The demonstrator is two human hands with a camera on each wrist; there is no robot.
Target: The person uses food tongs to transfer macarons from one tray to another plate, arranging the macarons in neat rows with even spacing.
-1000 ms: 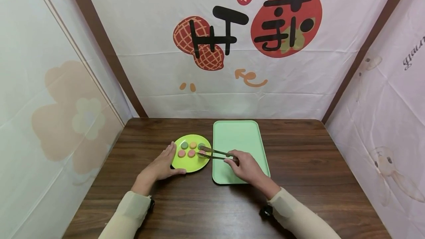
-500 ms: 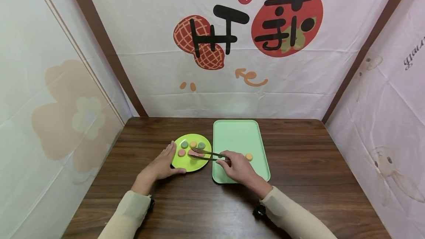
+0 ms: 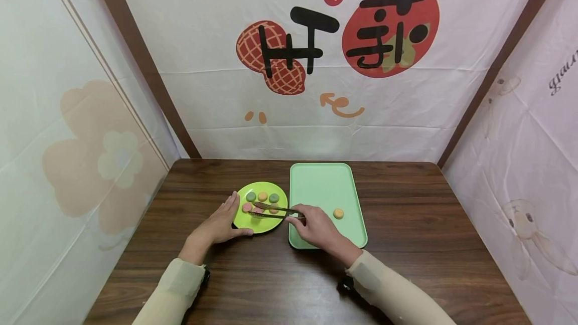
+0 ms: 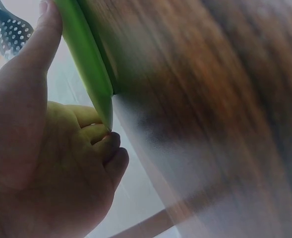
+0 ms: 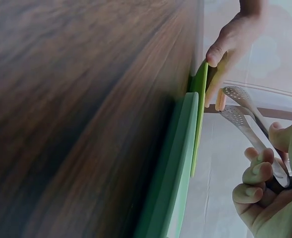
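My left hand [image 3: 220, 222] rests against the left side of a yellow-green plate [image 3: 259, 225], thumb at the near rim and fingers along the far left. In the left wrist view its fingertips meet the plate's edge. Several small macarons lie on the plate: green and yellow ones behind, pink macarons [image 3: 246, 207] in front. My right hand [image 3: 317, 227] grips metal serving tongs [image 3: 261, 205] whose perforated tips are spread apart over the front row. They partly cover the middle pink macaron. A single yellow macaron [image 3: 338, 213] lies on the light green tray [image 3: 322, 179].
Plate and tray stand side by side on a dark wooden table [image 3: 397, 199]. Printed cloth walls [image 3: 217, 139] rise behind the table and along both sides. My right forearm [image 3: 388, 285] reaches in over the table from the near right.
My right hand and the tongs have moved left, taking the tips farther over the front row. The yellow macaron on the tray has come out from behind the hand. My left hand stays put.
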